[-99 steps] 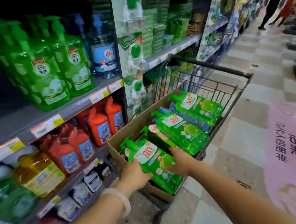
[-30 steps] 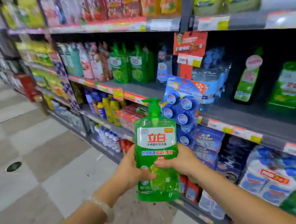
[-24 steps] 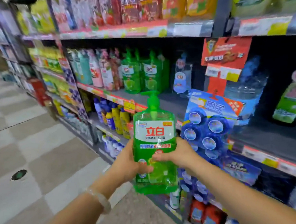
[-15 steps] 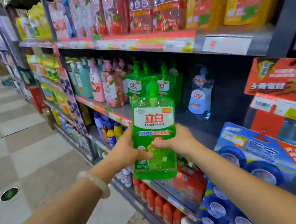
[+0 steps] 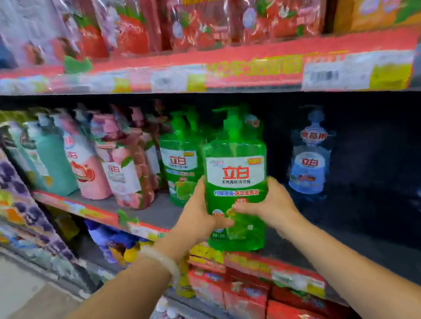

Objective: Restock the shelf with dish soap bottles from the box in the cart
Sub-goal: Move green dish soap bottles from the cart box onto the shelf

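Grip: I see left hand (image 5: 197, 214) and right hand (image 5: 271, 205) clasping 1 green bottle (image 5: 236, 180).
Axis: upright.
Gap: shelf (image 5: 158, 214) just beyond, right of matching bottles (image 5: 179, 160).

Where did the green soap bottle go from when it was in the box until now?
Both hands lifted the green dish soap bottle out of the cardboard box in the cart, stood it upright and carried it up to the shelf, beside the matching green bottles. The left hand and right hand kept gripping its sides the whole way.
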Demonstrator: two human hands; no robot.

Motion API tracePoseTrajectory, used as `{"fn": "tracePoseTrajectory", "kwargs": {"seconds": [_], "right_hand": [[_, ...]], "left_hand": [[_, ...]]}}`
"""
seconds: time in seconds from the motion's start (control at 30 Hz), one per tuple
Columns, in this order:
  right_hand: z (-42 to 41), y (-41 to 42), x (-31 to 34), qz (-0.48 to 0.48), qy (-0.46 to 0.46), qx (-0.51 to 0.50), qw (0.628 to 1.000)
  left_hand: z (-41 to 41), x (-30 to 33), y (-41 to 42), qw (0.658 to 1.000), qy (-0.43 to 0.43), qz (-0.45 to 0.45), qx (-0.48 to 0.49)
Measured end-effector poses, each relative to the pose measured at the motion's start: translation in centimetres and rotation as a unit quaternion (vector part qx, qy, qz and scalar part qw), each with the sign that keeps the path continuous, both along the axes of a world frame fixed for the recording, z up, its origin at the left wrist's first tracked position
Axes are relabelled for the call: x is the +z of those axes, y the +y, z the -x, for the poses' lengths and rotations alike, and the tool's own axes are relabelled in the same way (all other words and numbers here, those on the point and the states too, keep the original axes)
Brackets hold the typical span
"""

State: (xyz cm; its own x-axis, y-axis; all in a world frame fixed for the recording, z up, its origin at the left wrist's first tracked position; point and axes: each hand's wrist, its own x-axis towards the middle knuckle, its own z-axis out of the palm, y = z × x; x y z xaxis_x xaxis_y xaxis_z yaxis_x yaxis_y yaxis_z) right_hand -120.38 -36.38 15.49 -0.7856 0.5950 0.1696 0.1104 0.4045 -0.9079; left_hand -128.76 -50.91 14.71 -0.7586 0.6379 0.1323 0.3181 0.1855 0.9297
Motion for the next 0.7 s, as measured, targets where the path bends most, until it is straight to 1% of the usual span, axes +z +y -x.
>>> {"fn": "tracePoseTrajectory", "kwargs": {"seconds": [0.07, 0.17, 0.27, 0.37, 0.53, 0.6, 0.7], "right_hand": [[2.3, -0.1, -0.5, -0.002, 0.012, -0.032, 0.999], [4.8, -0.3, -1.6, -0.014, 0.036, -0.082, 0.996], [6.2, -0.2, -2.8, -0.054, 0.014, -0.126, 0.99], [7.1, -0.2, -3.6, -0.069, 0.011, -0.164, 0.984], [7.7, 0.0, -4.3, -0.123, -0.018, -0.167, 0.978], [7.7, 0.0, -4.3, -0.119, -0.019, -0.163, 0.979], [7.8, -0.1, -4.1, -0.082, -0.009, -0.152, 0.985]], "left_hand": [[2.9, -0.3, 0.8, 1.0, 0.007, -0.004, -0.016], [6.1, -1.3, 2.1, 0.998, 0.047, 0.016, -0.024], [7.6, -2.4, 2.9, 0.995, 0.084, 0.041, -0.016], [8.4, -2.8, 3.3, 0.989, 0.126, 0.073, 0.014], [9.1, -2.9, 3.9, 0.98, 0.153, 0.116, 0.054], [9.1, -3.2, 3.9, 0.978, 0.148, 0.129, 0.064], [8.9, -3.5, 3.9, 0.981, 0.119, 0.125, 0.083]]}}
